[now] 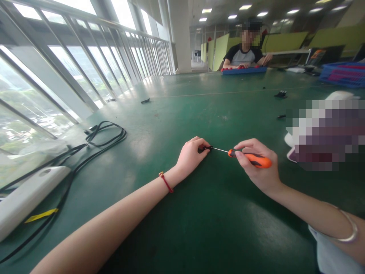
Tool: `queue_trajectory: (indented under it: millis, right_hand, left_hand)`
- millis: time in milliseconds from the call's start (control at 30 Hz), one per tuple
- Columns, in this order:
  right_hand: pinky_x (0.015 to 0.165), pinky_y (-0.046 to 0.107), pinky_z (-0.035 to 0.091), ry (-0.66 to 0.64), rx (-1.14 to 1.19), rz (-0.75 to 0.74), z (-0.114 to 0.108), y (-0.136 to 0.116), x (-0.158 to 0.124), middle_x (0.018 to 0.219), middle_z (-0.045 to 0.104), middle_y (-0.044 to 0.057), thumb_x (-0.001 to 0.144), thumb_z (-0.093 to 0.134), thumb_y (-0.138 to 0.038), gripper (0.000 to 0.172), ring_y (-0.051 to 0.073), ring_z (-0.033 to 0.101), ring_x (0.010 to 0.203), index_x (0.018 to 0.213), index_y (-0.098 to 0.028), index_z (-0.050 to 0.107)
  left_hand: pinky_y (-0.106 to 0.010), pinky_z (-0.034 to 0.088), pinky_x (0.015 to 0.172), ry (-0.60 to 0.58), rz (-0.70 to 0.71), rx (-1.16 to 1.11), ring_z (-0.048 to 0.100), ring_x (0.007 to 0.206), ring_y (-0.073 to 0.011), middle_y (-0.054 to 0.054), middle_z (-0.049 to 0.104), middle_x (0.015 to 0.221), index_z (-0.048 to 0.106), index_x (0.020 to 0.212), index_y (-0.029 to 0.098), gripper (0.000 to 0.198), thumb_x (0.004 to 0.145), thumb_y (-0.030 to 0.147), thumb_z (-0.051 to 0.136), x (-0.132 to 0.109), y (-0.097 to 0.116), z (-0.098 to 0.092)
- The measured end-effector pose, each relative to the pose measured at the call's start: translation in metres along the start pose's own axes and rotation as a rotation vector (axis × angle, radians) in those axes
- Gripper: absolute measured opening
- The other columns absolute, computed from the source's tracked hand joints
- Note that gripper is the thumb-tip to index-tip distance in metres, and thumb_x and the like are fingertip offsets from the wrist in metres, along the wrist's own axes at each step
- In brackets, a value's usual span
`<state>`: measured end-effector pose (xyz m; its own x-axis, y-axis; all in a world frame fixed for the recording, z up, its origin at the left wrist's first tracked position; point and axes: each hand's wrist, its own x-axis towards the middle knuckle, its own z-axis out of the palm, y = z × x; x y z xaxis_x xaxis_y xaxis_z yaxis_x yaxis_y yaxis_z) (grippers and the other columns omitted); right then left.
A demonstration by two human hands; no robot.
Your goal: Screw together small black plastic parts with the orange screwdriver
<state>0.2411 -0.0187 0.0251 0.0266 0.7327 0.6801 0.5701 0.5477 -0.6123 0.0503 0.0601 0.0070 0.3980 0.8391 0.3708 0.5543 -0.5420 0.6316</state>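
Observation:
My left hand (194, 152) rests on the green tabletop, its fingers closed around a small black part (208, 147). What kind of part it is cannot be made out, since the fingers cover most of it. Opposite it, my right hand (261, 167) grips a screwdriver (256, 160) with an orange and black handle. The screwdriver lies nearly level, its thin metal shaft pointing left. Its tip meets the right end of the black part.
A black cable (111, 133) loops at the left beside a white power strip (34, 194). Small black pieces (281, 94) lie farther back on the green table (176, 118). Across it sits a person (243, 55) behind a blue tray (245, 70). A blue basket (342, 74) stands back right.

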Motion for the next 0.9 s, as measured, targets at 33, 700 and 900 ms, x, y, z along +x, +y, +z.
queue_trajectory:
  millis: [33, 700, 900]
  right_hand:
    - [0.049, 0.027, 0.042, 0.013, 0.006, -0.012, 0.0000, -0.0006, -0.0003, 0.053, 0.050, -0.006, 0.083, 0.061, -0.023, 0.007, 0.011, 0.048, 0.045, 0.086, -0.024, 0.055]
    - [0.058, 0.029, 0.047, 0.053, -0.006, -0.053, 0.0006, 0.0042, -0.0014, 0.069, 0.061, -0.003, 0.079, 0.065, -0.020, 0.013, 0.014, 0.059, 0.059, 0.089, -0.025, 0.059]
    - [0.059, 0.029, 0.048, 0.043, 0.020, -0.051, 0.0007, 0.0043, -0.0008, 0.066, 0.054, -0.004, 0.076, 0.067, -0.021, 0.028, 0.014, 0.056, 0.058, 0.101, -0.024, 0.055]
  left_hand:
    - [-0.027, 0.050, 0.070, 0.001, -0.001, 0.001, 0.062, 0.078, -0.0148, -0.002, 0.066, 0.087, 0.070, 0.086, 0.019, 0.010, 0.080, 0.016, 0.063, 0.0000, -0.0001, 0.0001]
    - [-0.027, 0.050, 0.071, 0.002, -0.017, 0.020, 0.062, 0.078, -0.0146, -0.002, 0.066, 0.087, 0.070, 0.086, 0.018, 0.010, 0.080, 0.015, 0.063, 0.0006, 0.0026, 0.0000]
    - [-0.027, 0.049, 0.071, -0.001, -0.021, 0.019, 0.061, 0.078, -0.0141, -0.002, 0.066, 0.087, 0.069, 0.086, 0.017, 0.009, 0.080, 0.014, 0.063, 0.0005, 0.0032, 0.0001]
